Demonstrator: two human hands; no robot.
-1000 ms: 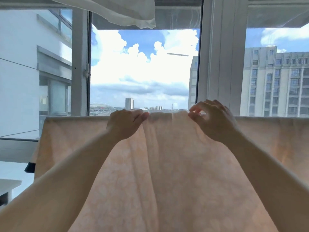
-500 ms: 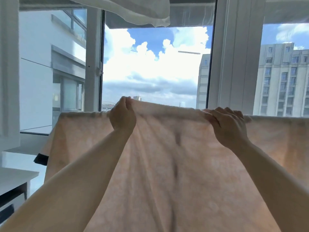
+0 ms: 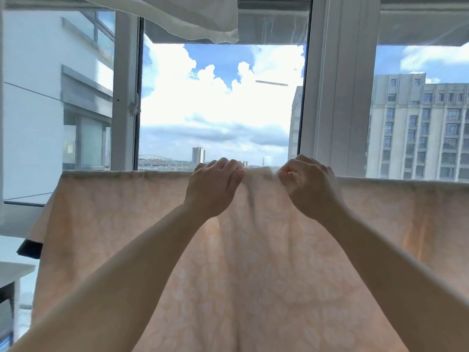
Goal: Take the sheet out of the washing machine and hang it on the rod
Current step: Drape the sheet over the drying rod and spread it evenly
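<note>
A pale peach sheet (image 3: pixel 106 224) with a faint white floral pattern hangs across the whole view, its top fold running level at window-sill height. The rod under that fold is hidden by the cloth. My left hand (image 3: pixel 213 186) and my right hand (image 3: pixel 308 186) are both raised to the top fold near the middle, close together, each with fingers curled over and pinching the fabric. The cloth between them is bunched into small creases. The washing machine is out of sight.
Behind the sheet stands a large window with white frames (image 3: pixel 337 97), looking out on sky and buildings. White fabric (image 3: pixel 193 16) hangs overhead at the top left. A white ledge or table corner (image 3: pixel 12 273) sits at the lower left.
My hands spread apart along the sheet's top fold, then came back together near the middle. The fold between them rose briefly and now lies level again.
</note>
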